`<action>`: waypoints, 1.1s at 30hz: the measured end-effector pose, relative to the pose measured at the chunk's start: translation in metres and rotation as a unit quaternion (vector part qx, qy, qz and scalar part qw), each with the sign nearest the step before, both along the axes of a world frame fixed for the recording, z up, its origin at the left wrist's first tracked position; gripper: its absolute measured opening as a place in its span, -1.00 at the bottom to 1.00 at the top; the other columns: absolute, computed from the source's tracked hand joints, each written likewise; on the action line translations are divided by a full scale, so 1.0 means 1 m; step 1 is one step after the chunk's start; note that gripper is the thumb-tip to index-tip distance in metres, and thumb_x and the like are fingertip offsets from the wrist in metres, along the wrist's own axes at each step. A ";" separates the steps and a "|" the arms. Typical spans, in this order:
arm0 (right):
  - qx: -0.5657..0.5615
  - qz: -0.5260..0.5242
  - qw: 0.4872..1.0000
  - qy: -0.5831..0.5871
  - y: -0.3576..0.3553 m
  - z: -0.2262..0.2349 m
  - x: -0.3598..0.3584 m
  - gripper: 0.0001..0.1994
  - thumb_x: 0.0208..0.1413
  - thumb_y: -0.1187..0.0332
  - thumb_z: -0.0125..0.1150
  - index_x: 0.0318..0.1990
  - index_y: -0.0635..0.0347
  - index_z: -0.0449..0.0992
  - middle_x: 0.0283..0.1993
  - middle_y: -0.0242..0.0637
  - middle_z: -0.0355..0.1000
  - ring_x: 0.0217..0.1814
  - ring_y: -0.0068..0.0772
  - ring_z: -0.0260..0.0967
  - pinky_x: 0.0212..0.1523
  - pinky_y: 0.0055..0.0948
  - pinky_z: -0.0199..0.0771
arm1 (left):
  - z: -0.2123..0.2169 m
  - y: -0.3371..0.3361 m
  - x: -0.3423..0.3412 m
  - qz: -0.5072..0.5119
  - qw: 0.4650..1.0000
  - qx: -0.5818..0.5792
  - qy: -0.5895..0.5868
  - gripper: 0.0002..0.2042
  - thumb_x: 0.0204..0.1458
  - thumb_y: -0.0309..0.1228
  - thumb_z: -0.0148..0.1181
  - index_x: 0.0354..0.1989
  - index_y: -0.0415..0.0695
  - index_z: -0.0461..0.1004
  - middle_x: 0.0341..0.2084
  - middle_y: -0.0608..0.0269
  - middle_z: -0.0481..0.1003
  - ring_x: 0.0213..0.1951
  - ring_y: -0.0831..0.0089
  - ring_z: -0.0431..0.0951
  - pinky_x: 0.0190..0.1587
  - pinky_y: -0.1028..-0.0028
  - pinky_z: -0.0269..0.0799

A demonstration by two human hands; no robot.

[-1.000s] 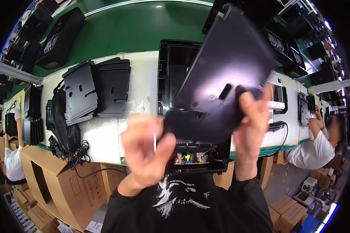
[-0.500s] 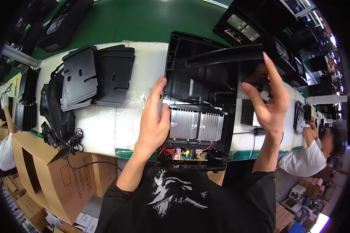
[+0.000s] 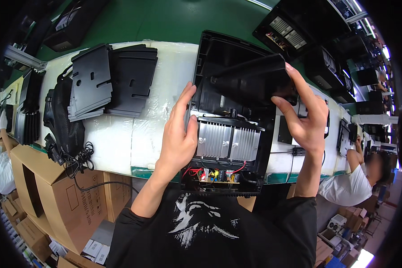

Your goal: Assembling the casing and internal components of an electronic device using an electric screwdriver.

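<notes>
While the long white-padded bench [image 3: 120, 143] runs across the room, an opened black device housing [image 3: 230, 120] lies on it right before the person, its silver heat sink [image 3: 228, 142] and coloured wiring [image 3: 214, 173] exposed. A black cover panel [image 3: 250, 80] sits tilted over its upper half. To the left rests a stack of black plates [image 3: 107, 80]. The right hand [image 3: 306, 118] pinches the panel's right edge with grasping fingers; the left hand [image 3: 178, 138] lies flat, fingers released, against the housing's left rim.
</notes>
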State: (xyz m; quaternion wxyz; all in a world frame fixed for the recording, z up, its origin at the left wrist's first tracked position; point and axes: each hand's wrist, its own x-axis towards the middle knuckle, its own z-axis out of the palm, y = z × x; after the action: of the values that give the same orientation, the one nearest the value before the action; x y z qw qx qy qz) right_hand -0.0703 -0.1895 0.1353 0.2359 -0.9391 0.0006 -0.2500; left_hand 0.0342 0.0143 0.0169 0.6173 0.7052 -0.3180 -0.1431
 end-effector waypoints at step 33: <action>-0.229 0.029 0.960 0.159 0.029 -0.030 0.027 -0.33 -0.28 0.66 0.07 0.13 -0.04 0.37 -0.61 -0.32 0.26 -0.67 -0.35 0.27 -0.64 -0.40 0.28 | -0.002 -0.003 -0.003 0.012 1.000 0.022 -0.009 -0.44 0.00 -0.67 -0.14 0.27 -0.24 0.07 0.23 -0.05 0.15 0.26 0.07 0.14 0.26 0.32 0.06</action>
State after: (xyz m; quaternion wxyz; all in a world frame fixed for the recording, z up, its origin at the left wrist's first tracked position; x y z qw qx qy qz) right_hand -0.0431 -0.1604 0.1054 0.0184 -0.9952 -0.0469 -0.0840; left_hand 0.0310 0.0115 0.0150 0.6006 0.7235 -0.3119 -0.1361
